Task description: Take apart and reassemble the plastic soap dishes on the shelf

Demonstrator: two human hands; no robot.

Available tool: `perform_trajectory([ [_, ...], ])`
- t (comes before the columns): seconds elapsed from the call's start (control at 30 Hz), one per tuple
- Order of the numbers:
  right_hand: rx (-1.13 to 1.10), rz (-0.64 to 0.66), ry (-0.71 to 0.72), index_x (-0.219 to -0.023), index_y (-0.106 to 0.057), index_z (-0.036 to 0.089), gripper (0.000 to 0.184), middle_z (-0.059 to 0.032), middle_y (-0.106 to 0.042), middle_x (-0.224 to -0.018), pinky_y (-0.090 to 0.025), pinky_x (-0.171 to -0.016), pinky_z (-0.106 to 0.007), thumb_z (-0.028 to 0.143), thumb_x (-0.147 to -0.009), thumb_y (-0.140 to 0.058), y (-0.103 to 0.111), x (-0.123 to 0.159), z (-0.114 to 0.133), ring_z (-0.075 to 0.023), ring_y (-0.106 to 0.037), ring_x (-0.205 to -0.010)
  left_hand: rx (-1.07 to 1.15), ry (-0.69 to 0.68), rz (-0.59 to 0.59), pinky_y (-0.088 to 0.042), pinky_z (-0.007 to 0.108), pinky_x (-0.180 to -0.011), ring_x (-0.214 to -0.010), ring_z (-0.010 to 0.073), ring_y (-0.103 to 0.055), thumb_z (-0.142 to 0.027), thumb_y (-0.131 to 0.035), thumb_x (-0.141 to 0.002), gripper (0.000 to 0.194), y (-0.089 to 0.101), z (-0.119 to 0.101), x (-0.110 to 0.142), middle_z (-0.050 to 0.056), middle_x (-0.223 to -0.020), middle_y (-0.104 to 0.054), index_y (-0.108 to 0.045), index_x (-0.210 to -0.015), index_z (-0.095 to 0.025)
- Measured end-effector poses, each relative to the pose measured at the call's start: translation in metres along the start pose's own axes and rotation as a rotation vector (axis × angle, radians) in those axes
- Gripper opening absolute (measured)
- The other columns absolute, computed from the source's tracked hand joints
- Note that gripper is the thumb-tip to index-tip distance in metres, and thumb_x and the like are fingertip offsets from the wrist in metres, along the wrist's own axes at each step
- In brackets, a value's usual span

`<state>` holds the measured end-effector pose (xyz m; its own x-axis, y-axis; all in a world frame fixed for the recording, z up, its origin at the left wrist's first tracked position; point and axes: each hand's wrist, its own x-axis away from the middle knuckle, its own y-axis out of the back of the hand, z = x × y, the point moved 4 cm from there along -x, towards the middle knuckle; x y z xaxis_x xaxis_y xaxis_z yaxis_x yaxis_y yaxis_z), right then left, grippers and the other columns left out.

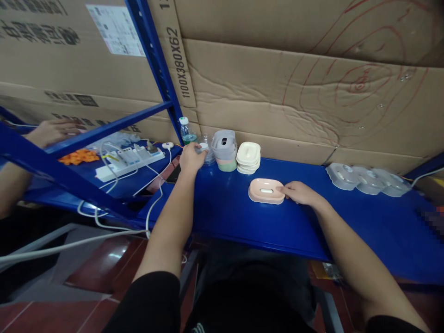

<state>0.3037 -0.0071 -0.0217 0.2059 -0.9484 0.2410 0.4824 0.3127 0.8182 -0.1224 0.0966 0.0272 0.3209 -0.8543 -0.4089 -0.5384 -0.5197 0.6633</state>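
Note:
A pink soap dish (pixel 255 188) with a white oval piece (pixel 266 190) in its middle rests on the blue table. My right hand (pixel 299 192) pinches the dish's right end between thumb and fingers. On the far side of the table, my left hand (pixel 191 158) is at the clear round plastic jar (pixel 209 156), its fingers bent together by the rim. Whatever those fingers grip is too small or hidden to make out. Beside the jar stand stacked grey, pink and green dishes (pixel 224 147) and a pile of cream dishes (pixel 248 155).
Clear plastic-covered dishes (pixel 367 179) line the right back. A bottle (pixel 187 130) stands behind my left hand. Left of the blue frame post (pixel 156 60) are a power strip (pixel 130 163), white cables, orange pieces (pixel 79 157) and another person's hand (pixel 55 132). Cardboard (pixel 260 92) walls the back.

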Motion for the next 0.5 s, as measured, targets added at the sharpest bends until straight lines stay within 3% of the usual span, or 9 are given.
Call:
perform_trajectory([
  [0.27, 0.015, 0.003, 0.010, -0.070, -0.065, 0.020, 0.059, -0.0031, -0.065, -0.061, -0.040, -0.053, -0.030, 0.073, -0.091, -0.050, 0.000, 0.000, -0.001, -0.0169, -0.059, -0.049, 0.070, -0.065, -0.108, -0.046, 0.043, -0.109, -0.123, 0.0300, -0.061, -0.037, -0.074, -0.085, 0.019, 0.001, -0.002, -0.002, 0.011, -0.120, -0.069, -0.065, -0.094, -0.022],
  [0.5, 0.012, 0.000, 0.014, -0.070, -0.065, 0.020, 0.060, -0.0030, -0.064, -0.060, -0.038, -0.052, -0.029, 0.075, -0.090, -0.050, 0.000, 0.000, -0.001, -0.0172, -0.059, -0.049, 0.146, -0.107, -0.219, -0.045, 0.041, -0.109, -0.118, 0.0269, -0.061, -0.036, -0.067, -0.091, 0.018, 0.010, -0.005, -0.003, 0.009, -0.116, -0.069, -0.063, -0.100, -0.022],
])
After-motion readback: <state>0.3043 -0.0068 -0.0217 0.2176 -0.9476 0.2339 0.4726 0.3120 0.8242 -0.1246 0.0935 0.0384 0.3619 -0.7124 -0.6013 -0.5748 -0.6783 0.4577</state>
